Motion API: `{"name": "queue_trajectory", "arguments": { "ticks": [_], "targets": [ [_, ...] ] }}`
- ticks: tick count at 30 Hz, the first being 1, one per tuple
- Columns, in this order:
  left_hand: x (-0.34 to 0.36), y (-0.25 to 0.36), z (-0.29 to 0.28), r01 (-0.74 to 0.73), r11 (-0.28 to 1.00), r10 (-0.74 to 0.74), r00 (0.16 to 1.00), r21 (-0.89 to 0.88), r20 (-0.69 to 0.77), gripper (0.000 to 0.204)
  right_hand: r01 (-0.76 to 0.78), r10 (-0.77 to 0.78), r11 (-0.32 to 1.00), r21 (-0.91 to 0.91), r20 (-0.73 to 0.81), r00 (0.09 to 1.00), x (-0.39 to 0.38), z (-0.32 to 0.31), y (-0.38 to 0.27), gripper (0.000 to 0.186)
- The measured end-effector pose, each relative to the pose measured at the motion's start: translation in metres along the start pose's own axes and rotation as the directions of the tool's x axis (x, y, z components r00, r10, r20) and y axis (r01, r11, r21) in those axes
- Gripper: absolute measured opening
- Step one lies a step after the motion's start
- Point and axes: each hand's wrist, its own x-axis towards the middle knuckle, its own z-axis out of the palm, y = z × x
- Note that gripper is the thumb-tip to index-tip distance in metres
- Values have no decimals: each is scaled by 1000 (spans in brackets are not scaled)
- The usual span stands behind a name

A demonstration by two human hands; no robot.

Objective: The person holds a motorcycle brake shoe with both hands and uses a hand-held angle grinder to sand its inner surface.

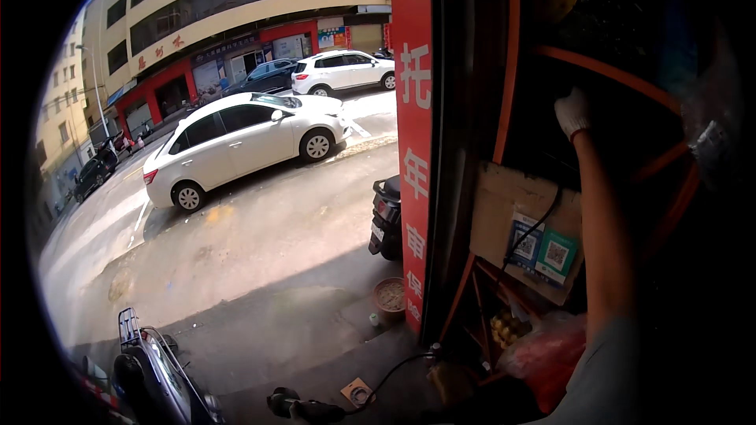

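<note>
My right arm reaches up at the right, and my right hand [572, 113], in a white knit glove, is closed in front of a dark shelf with orange-red frame bars [610, 71]. Whatever it holds, if anything, is lost in the shadow. At the lower edge my left hand [297, 412] shows only in small part, closed round a black corded tool [323, 410]. The tool's exact kind is too dark to make out. Its black cord [387, 378] curves off to the right. Below my right hand leans a cardboard sheet [494, 197] bearing blue and green code cards [556, 255].
A red sign panel [415, 134] stands upright beside the doorway. Outside are a motorbike [157, 378], a dark scooter [386, 216], a flowerpot [390, 297] and a white car [244, 140]. A small square card [358, 392] lies on the ground. Red plastic bags [547, 354] sit under the cardboard.
</note>
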Motion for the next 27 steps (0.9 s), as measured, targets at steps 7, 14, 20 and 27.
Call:
{"name": "queue_trajectory", "arguments": {
  "ticks": [7,14,20,27],
  "targets": [
    [-8,-6,57,-51,959,78,993,-278,88,29,-623,-846,373,687,528,75,-321,-6,14,36],
    [-62,54,8,-274,905,232,959,-326,-161,29,545,-528,754,366,832,172,-399,94,68,45],
    [-71,101,-74,-560,778,431,805,-284,-407,32,769,-387,555,319,916,-101,-362,59,33,44],
    [-75,127,-151,-628,740,401,700,-241,-591,31,720,111,614,323,868,-484,-333,6,-20,52]
  ]
}}
